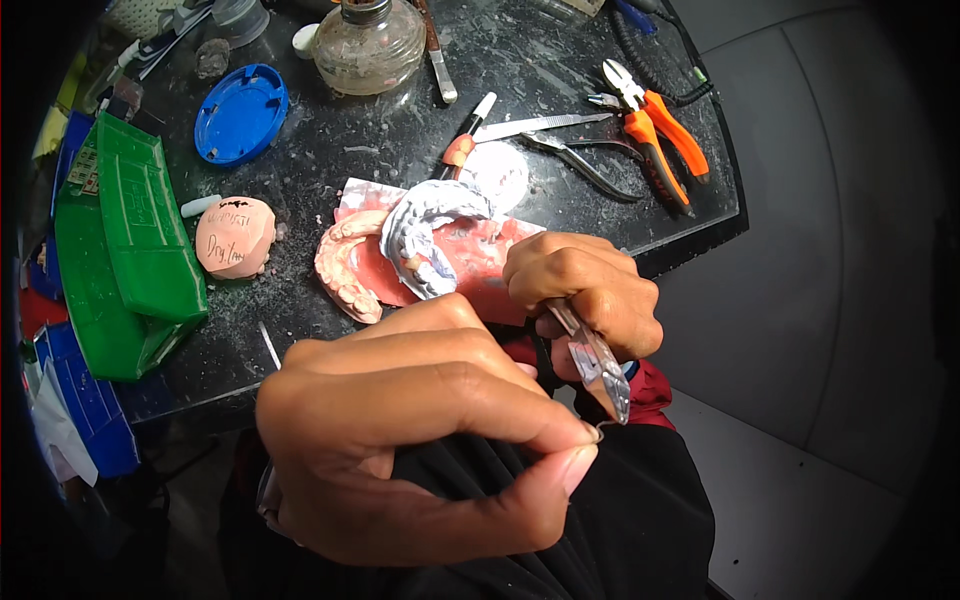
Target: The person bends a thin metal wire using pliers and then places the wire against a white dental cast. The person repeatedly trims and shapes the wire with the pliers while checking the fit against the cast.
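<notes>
My left hand (420,430) pinches a short bent wire (603,428) between thumb and forefinger, above my lap. In a fist, my right hand (590,285) grips metal pliers (598,365), whose jaws point down toward me. The jaw tip meets or nearly meets the wire's free end; I cannot tell whether it clamps it. Beyond both hands, a pinkish dental cast (345,262) and a grey-white dental cast (410,235) rest on a red-pink sheet (505,245), partly covered by my hands.
Orange-handled cutters (660,135), black-handled pliers (590,165) and a marker (470,135) lie at the back. A glass jar (370,50), knife-like spatula (438,60) and blue lid (240,115) stand or lie farther left. Another cast (236,237) sits beside a green bin (130,250).
</notes>
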Action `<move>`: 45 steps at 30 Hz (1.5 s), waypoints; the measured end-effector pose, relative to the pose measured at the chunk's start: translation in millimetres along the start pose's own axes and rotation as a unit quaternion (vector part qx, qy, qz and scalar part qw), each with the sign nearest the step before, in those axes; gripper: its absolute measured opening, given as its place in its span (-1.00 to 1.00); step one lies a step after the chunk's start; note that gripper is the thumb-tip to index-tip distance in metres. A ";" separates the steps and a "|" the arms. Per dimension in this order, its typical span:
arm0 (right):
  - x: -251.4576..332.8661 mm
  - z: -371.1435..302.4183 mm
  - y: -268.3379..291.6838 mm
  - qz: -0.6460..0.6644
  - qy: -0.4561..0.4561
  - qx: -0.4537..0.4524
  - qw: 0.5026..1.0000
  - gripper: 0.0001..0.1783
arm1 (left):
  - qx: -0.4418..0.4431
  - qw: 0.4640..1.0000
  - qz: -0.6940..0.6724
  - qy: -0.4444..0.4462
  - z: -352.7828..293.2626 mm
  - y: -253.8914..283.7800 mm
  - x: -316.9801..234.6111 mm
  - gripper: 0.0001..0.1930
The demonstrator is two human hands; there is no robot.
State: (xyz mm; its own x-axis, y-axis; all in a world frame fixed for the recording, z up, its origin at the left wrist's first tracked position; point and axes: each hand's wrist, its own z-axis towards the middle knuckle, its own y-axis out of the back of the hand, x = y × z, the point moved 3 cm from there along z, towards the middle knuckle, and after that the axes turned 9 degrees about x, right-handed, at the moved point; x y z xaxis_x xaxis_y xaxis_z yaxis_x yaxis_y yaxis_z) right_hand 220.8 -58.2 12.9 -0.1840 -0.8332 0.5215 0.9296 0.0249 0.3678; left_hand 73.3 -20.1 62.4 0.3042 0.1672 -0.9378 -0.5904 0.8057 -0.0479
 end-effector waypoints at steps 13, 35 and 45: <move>-0.6 -2.5 1.1 -0.053 0.009 0.013 0.998 -0.73 | 0.014 0.998 0.060 -0.005 -1.1 -0.3 -1.8 -0.88; 10.4 -39.6 47.7 -0.370 -0.366 0.023 0.854 -0.79 | -0.036 0.997 0.066 0.013 4.9 14.6 4.4 -0.91; -35.2 -22.6 70.0 -0.396 -0.318 0.155 0.847 -0.83 | -0.038 0.997 0.058 0.021 5.9 15.9 3.7 -0.91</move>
State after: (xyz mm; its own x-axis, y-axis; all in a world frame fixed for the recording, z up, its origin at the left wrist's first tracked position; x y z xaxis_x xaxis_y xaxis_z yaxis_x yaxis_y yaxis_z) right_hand 299.6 -39.7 3.0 -0.9378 -0.1922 0.2893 0.3231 -0.1770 0.9297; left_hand 69.5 -3.4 60.2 0.1996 0.2312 -0.9522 -0.6755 0.7364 0.0372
